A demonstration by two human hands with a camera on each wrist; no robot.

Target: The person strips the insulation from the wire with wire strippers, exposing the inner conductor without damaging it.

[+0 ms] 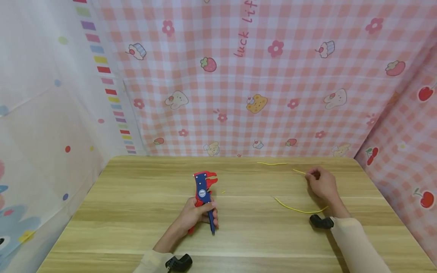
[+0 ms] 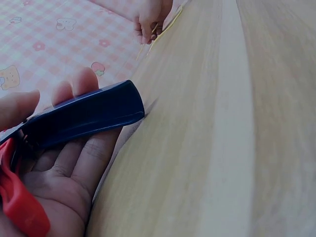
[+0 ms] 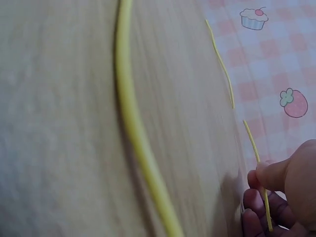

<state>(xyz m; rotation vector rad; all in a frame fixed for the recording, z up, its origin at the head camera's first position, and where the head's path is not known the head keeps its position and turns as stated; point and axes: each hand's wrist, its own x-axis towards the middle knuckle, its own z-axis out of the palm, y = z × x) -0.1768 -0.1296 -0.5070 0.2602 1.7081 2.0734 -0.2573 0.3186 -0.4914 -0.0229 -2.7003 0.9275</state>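
Note:
A red and blue wire stripper point(image 1: 201, 191) lies in my left hand point(image 1: 199, 215), its jaws apart and pointing away to the right. My fingers and thumb curl round its handles; in the left wrist view the blue handle point(image 2: 89, 113) crosses the fingers above the palm. Over on the right, my right hand point(image 1: 322, 184) pinches a short yellow wire point(image 1: 299, 171) between thumb and fingertips. The right wrist view shows that wire point(image 3: 252, 141) running past the thumb, with its lower end by the curled fingers.
A longer curved yellow wire point(image 1: 297, 209) lies on the wooden table point(image 1: 246, 242) in front of my right hand. Another yellow wire point(image 1: 271, 163) rests near the back edge. A tiny yellow scrap point(image 1: 223, 192) is beside the stripper. A checked cloth point(image 1: 239, 125) hangs behind.

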